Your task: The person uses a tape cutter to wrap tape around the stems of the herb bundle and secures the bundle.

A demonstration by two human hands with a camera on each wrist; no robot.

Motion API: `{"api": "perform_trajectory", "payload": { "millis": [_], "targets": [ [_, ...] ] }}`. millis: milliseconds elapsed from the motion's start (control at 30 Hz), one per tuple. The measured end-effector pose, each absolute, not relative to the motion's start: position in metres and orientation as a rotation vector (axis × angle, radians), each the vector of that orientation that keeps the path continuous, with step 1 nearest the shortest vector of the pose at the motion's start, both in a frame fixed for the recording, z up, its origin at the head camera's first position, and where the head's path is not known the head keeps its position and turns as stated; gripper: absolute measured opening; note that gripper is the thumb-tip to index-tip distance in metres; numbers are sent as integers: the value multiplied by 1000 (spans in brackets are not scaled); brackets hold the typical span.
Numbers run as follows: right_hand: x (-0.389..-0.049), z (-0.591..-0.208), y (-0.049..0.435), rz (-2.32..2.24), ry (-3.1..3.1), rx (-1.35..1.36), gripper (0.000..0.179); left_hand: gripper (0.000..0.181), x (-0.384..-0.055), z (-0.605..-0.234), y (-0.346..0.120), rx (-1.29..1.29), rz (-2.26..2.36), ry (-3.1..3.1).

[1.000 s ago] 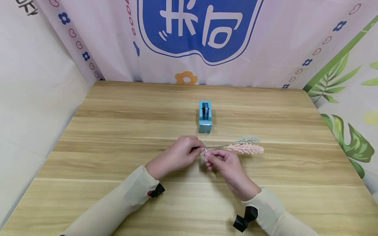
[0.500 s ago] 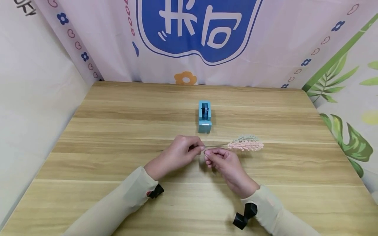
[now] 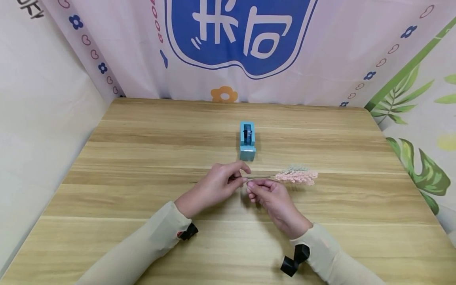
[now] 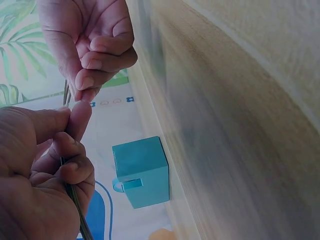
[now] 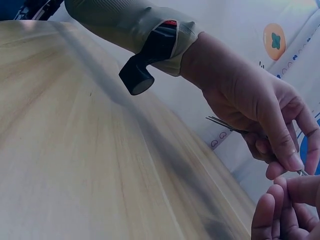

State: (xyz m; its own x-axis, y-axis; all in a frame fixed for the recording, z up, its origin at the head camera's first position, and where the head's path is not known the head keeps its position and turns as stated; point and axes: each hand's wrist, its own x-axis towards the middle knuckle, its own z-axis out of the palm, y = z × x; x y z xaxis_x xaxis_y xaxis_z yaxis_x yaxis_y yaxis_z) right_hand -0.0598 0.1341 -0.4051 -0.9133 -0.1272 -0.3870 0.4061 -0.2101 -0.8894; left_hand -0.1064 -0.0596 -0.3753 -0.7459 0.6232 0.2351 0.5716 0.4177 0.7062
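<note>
My left hand (image 3: 219, 184) grips the thin green stems (image 3: 263, 177) of artificial flower sprigs, with its index finger lifted off the thumb. A fluffy pink sprig (image 3: 297, 177) lies over a pale green sprig (image 3: 296, 168), heads pointing right. In the left wrist view the stems (image 4: 75, 205) run through the curled lower fingers. My right hand (image 3: 276, 200) pinches thumb against index finger right at the left thumb tip, just below the stems. What it pinches is mostly hidden; a thin whitish strip of tape showed there earlier.
A blue tape dispenser (image 3: 247, 140) with a tape roll stands just beyond the hands on the wooden table (image 3: 160, 142). A printed curtain (image 3: 135, 47) hangs behind the table's far edge. Black wrist cameras (image 3: 295, 259) sit on both sleeves.
The left index finger has lifted and stretched forward over the stems. The whitish strip between the hands has gone from sight. The pink sprig has turned over the green one.
</note>
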Motion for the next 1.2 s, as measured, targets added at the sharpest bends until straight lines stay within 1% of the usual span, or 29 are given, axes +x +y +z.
{"api": "perform_trajectory", "payload": {
  "millis": [133, 367, 533, 800, 967, 1200],
  "targets": [
    [-60, -406, 134, -2190, 1720, 336, 21, 15, -106, -376, -60, 1103, 1254, 2600],
    [-61, -407, 134, -2220, 1710, 330, 16, 13, -107, -376, -60, 1095, 1287, 2592],
    [-60, -407, 135, -2220, 1713, 305, 24, 11, -107, -376, -58, 1110, 1307, 2588],
    [-57, -406, 134, -2128, 1829, 271, 30, 12, -108, -375, -59, 1115, 1297, 2587],
    [-55, -406, 134, -2031, 1963, 156, 32, 12, -107, -373, -60, 1103, 1279, 2594],
    [-49, -401, 143, -1745, 2359, -157, 17, 10, -107, -372, -59, 1062, 1285, 2561]
  ]
}}
